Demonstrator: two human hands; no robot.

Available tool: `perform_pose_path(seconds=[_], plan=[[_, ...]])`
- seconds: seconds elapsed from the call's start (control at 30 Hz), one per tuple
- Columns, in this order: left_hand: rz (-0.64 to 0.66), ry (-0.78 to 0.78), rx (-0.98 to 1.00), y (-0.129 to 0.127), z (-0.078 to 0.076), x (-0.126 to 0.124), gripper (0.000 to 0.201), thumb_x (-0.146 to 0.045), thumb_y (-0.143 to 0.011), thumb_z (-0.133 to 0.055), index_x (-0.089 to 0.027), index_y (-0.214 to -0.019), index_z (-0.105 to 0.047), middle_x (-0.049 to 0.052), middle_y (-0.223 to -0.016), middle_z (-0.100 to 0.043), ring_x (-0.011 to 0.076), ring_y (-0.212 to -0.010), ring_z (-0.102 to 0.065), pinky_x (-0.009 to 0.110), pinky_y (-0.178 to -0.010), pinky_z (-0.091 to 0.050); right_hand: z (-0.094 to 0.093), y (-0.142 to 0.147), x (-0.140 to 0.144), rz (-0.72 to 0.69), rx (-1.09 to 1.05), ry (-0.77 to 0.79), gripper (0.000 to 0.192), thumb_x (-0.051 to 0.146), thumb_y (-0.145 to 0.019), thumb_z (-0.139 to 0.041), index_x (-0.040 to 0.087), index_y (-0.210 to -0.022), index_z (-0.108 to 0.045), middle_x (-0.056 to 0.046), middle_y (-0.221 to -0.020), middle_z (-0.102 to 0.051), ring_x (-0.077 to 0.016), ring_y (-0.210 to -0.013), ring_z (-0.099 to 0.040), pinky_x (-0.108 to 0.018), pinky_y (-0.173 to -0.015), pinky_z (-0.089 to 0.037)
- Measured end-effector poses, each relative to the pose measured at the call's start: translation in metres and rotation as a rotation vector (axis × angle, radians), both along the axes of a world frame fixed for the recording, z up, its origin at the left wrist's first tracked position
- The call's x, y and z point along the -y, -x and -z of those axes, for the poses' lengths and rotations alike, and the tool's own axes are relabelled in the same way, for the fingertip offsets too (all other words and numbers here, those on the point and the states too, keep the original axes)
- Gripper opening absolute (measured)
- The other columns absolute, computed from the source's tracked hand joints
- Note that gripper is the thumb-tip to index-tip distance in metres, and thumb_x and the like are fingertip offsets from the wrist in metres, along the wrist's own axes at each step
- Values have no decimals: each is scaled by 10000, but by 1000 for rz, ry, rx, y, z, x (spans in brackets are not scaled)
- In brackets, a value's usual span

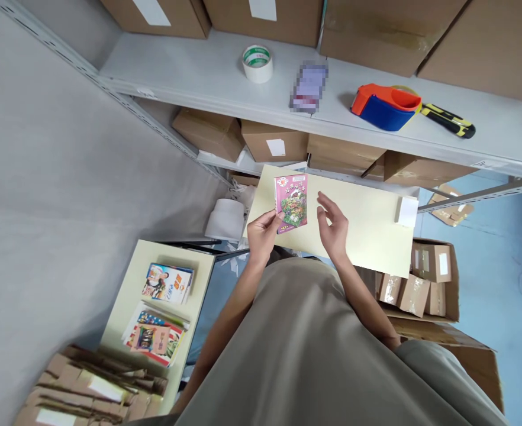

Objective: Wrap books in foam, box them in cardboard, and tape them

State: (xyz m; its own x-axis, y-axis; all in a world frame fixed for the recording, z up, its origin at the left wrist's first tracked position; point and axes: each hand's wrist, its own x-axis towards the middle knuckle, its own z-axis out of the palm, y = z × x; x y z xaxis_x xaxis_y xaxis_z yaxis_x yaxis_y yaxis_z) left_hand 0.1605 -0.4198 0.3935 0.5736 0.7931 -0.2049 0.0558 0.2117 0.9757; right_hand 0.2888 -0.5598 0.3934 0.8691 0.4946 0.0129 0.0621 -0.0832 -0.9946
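I hold the pink picture booklet [292,203] pinched in my left hand [261,234] above the cream table [371,234]; right hand [332,228] open, empty. Next: place it flat, I judge.

Both forearms reach forward toward 12 o'clock. The left hand [261,234] is raised with thumb and fingers pinched in a grip. At 3 o'clock of it, the right hand [333,228] hovers open, fingers loosely spread.

The pale yellow table [376,231] bears only a small white box [406,211].
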Motion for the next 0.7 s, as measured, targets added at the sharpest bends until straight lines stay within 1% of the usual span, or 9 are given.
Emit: perform_pose_path(seconds=[0.07, 0.13, 0.23, 0.3, 0.4, 0.47, 0.57, 0.63, 0.7], plan=[[-17, -90, -4, 0, -5, 13, 547, -679, -874, -924, -205, -1147, -922, 79, -1167, -899, 303, -1083, -844, 430, -1010, -684, -7, 13, -5, -107, -39, -4, 609, 756, -1011, -740, 288, -1392, -822, -121, -1489, -804, -336, -1360, -782, -490, -1109, -681], [10, -214, -7, 2, -10, 27, 478, -622, -951, -880, -238, -1234, -914, 83, -1281, -883, 322, -1194, -841, 476, -1127, -664, -11, 24, -12, -181, -99, -22, 646, 763, -935, -830, 273, -1355, -834, -110, -1389, -846, -331, -1255, -825, -456, -1027, -708], [99, -409, -3, 9, -18, 38, 395, -562, -994, -856, -289, -1276, -903, 77, -1370, -857, 330, -1299, -818, 516, -1231, -621, -11, 26, -16, -131, -142, -37, 661, 819, -904, -820, 243, -1225, -862, -92, -1182, -889, -310, -1079, -849, -416, -912, -716], [87, -462, -26, 16, -22, 32, 409, -568, -1019, -832, -294, -1318, -881, 88, -1403, -844, 323, -1315, -808, 525, -1227, -622, -10, 18, -13, -110, -167, -43, 675, 856, -896, -798, 235, -1149, -868, -80, -1078, -892, -305, -999, -843, -412, -868, -708], [30, -364, -51, 24, -27, 9, 540, -633, -1035, -800, -261, -1427, -818, 133, -1422, -831, 326, -1345, -786, 522, -1199, -628, -15, 2, -3, -177, -224, -73, 672, 848, -856, -850, 244, -1151, -870, -63, -1068, -893, -322, -1008, -840, -430, -873, -705], [116, -197, -4, 26, -28, -6, 645, -692, -1005, -811, -226, -1451, -797, 162, -1404, -835, 339, -1330, -793, 510, -1165, -645, -19, -4, 2, -240, -253, -89, 650, 827, -855, -871, 246, -1147, -876, -57, -1071, -895, -324, -1011, -841, -437, -879, -704], [258, 48, 60, 27, -27, -15, 650, -721, -960, -846, -202, -1351, -838, 165, -1370, -849, 340, -1250, -828, 488, -1110, -674, -20, -5, 5, -311, -264, -95, 628, 811, -869, -873, 238, -1124, -885, -57, -1064, -898, -303, -964, -843, -427, -864, -701], [252, 123, 62, 28, -25, -14, 595, -698, -924, -893, -199, -1248, -867, 150, -1310, -869, 330, -1186, -848, 476, -1078, -687, -17, -3, 5, -348, -271, -87, 622, 802, -884, -865, 232, -1132, -885, -65, -1075, -901, -290, -937, -846, -427, -864, -704], [202, 132, 58, 28, -22, -12, 566, -675, -900, -924, -196, -1197, -875, 138, -1256, -884, 320, -1137, -858, 471, -1059, -691, -13, -1, 5, -334, -261, -61, 632, 800, -896, -852, 229, -1165, -879, -86, -1115, -903, -294, -954, -855, -444, -881, -713]])
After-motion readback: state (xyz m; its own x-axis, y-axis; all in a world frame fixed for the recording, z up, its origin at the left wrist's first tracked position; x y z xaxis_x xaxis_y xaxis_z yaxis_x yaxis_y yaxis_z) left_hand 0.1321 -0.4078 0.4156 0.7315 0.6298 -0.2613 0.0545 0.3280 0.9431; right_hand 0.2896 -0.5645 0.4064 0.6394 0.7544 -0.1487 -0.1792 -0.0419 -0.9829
